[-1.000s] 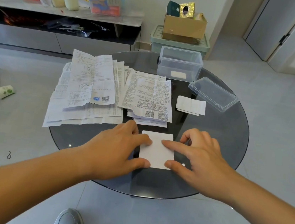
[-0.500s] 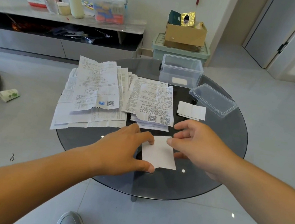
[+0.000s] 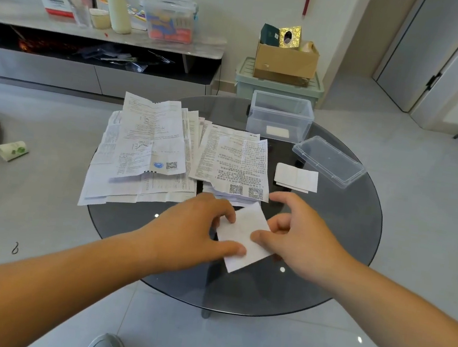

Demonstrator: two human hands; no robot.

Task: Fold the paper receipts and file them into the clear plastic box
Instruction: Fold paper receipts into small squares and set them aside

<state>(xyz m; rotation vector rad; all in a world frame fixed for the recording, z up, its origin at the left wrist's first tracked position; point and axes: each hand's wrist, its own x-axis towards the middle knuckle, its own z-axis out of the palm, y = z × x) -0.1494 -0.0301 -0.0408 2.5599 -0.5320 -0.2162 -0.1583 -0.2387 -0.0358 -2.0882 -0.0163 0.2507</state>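
Head view, looking down. Round table (image 3: 341, 259) of dark glass on a floor (image 3: 43, 222) of pale grey tiles.

Near the front edge, one folded receipt (image 3: 243, 232), white and blank side up, turned askew. Gripped at its left side by the left hand (image 3: 195, 227), thumb on the lower edge and curled fingers on the upper part. Gripped at its right side by the right hand (image 3: 300, 237), thumb on the paper, fingers bent. Not possible to tell if the paper lies on the glass or is raised a little.

Behind the hands, two heaps of unfolded receipts: a wide one (image 3: 144, 145) hanging over the left rim, a smaller one (image 3: 232, 162) just beside it. To the right, a small pile of folded receipts (image 3: 296, 177). At the far edge, the clear plastic box (image 3: 281, 113), open, with one white slip (image 3: 277, 131) inside. Near it, its lid (image 3: 329, 161), lying separately.

Along the far wall, a low cabinet (image 3: 95, 33) with bottles and containers on top. Beside it, a cardboard box (image 3: 286, 60) on a green bin (image 3: 279, 84). At the right, grey doors (image 3: 438, 55). On the floor at the left, a crumpled paper (image 3: 11, 149).
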